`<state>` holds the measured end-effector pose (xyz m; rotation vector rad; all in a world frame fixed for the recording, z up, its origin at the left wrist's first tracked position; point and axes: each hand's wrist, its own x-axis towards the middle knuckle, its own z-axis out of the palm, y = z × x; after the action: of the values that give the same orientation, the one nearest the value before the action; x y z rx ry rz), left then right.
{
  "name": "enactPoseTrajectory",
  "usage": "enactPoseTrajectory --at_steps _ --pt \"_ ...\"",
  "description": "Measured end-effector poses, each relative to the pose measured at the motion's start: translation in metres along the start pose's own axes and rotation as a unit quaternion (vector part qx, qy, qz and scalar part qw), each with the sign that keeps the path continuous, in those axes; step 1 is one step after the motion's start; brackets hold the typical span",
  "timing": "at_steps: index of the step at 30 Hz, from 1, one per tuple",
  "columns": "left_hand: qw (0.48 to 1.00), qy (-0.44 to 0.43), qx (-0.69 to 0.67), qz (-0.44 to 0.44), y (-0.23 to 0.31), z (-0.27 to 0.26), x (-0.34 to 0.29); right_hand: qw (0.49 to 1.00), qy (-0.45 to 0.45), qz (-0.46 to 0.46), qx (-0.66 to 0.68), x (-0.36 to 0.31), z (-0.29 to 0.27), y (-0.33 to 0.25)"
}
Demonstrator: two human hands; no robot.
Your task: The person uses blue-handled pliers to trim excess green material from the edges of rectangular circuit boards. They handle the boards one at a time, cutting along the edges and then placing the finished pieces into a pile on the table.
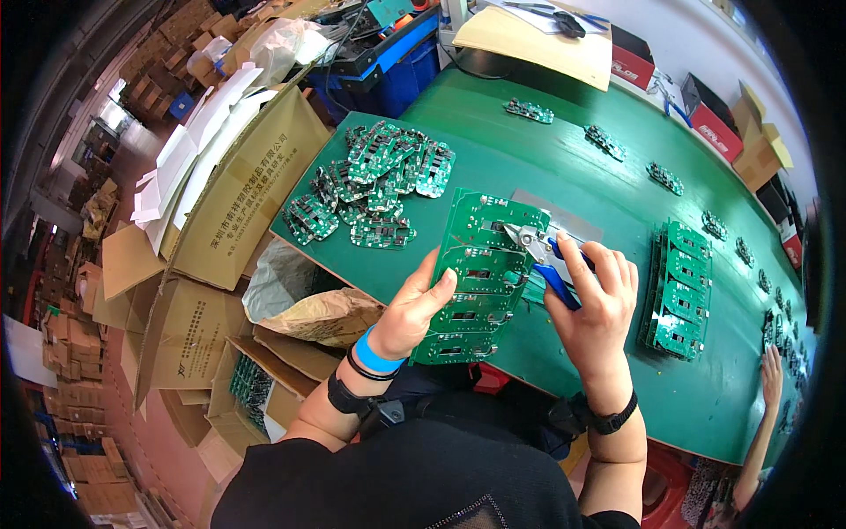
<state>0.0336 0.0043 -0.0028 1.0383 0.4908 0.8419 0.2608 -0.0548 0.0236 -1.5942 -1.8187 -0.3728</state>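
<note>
My left hand (416, 304) grips the left edge of a green circuit board panel (467, 313), thumb on its face, and holds it tilted above the table. The panel carries several joined boards with small parts on them. In my right hand (599, 300) are blue-handled cutting pliers (551, 269), fingers wrapped round the handles. Their metal jaws (520, 236) meet the upper part of the panel; whether they are closed on it I cannot tell. Beyond the panel, at the left, lies a heap of separate circuit boards (383, 172). To the right stands a stack of whole panels (679, 291).
Single boards (665, 178) lie in a curved row along the far side of the green table (546, 159). Open cardboard boxes (238, 189) crowd the table's left edge. Red boxes (714, 132) line the back. Another person's hand (772, 375) rests near boards at the far right.
</note>
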Motion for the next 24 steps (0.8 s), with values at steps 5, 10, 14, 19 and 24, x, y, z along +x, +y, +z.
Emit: enactPoseTrajectory --at_steps 5,10,14,19,24 --pt "0.976 0.005 -0.199 -0.086 0.000 -0.021 0.000 0.997 0.038 0.025 0.056 0.004 -0.002 0.006" --pt "0.885 -0.101 -0.448 -0.079 -0.003 -0.030 0.009 0.996 -0.042 0.016 0.079 -0.001 0.004 0.003" --pt "0.889 -0.092 -0.444 -0.053 -0.008 -0.028 0.012 0.997 -0.058 0.012 0.057 0.000 0.005 -0.003" --pt "0.889 -0.121 -0.438 -0.053 -0.011 -0.029 0.017 0.996 -0.064 0.017 0.059 -0.002 0.009 -0.002" --pt "0.876 -0.088 -0.472 -0.053 -0.003 -0.021 0.016 0.992 -0.078 0.042 0.087 -0.001 0.009 0.000"
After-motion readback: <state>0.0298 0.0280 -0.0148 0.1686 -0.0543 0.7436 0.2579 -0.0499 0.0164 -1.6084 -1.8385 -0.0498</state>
